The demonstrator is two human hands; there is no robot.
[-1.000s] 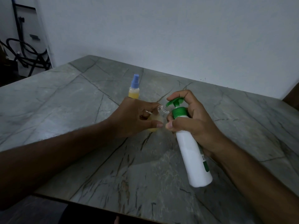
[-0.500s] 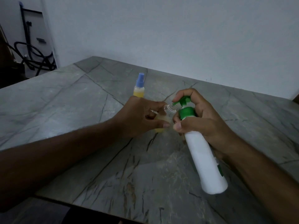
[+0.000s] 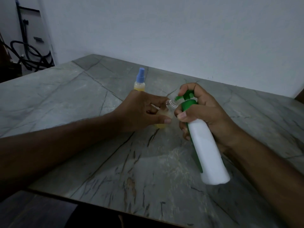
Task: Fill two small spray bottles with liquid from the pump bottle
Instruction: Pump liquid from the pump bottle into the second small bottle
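My right hand (image 3: 204, 112) grips a white pump bottle (image 3: 207, 148) with a green pump head, tilted so its base points toward me. My index finger rests on top of the pump, and the green nozzle sits right at the open neck of a small clear spray bottle (image 3: 170, 105). My left hand (image 3: 139, 111) wraps around that small bottle, which stands on the table with yellow liquid showing at its bottom. A second small spray bottle (image 3: 140, 81), capped in blue and holding yellow liquid, stands just behind my left hand.
The work surface is a grey marble-patterned table (image 3: 82, 99) whose near edge runs along the bottom of the view. A white wall is behind it. Dark hoses and a metal stand (image 3: 24, 51) are at the far left, off the table.
The pump bottle's base has swung outward to the right and tilted more. The nozzle stays at the small bottle's neck. My left hand keeps its hold.
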